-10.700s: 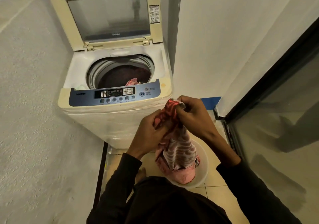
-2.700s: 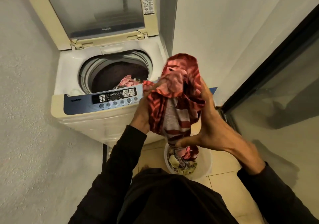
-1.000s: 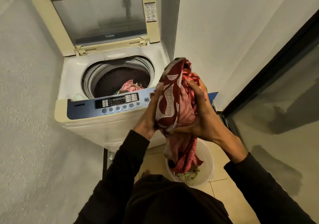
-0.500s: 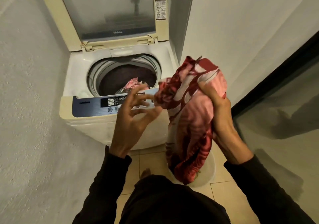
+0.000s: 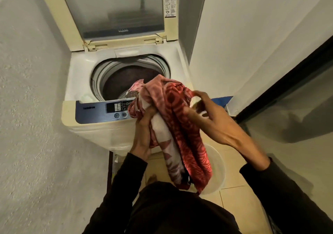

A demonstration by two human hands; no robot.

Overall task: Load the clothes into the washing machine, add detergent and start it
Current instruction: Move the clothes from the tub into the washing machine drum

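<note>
A top-loading washing machine (image 5: 79, 75) stands ahead with its lid (image 5: 115, 17) raised. Pink clothes (image 5: 136, 87) lie at the front of its drum. I hold a red and white patterned cloth (image 5: 182, 125) in front of the blue control panel (image 5: 97, 112), and its lower end hangs down to the bucket. My left hand (image 5: 144, 131) grips the cloth from below on its left side. My right hand (image 5: 203, 113) is at the cloth's right side, thumb against the fabric, fingers loosely spread and blurred.
A white bucket (image 5: 219, 169) sits on the tiled floor under the cloth, to the right of the machine. A rough wall runs close on the left. To the right are a white wall and a dark-framed glass door (image 5: 288, 111).
My left hand, free half a second ago, has taken hold of the cloth. My right hand has loosened its hold. The cloth has moved left, towards the drum opening.
</note>
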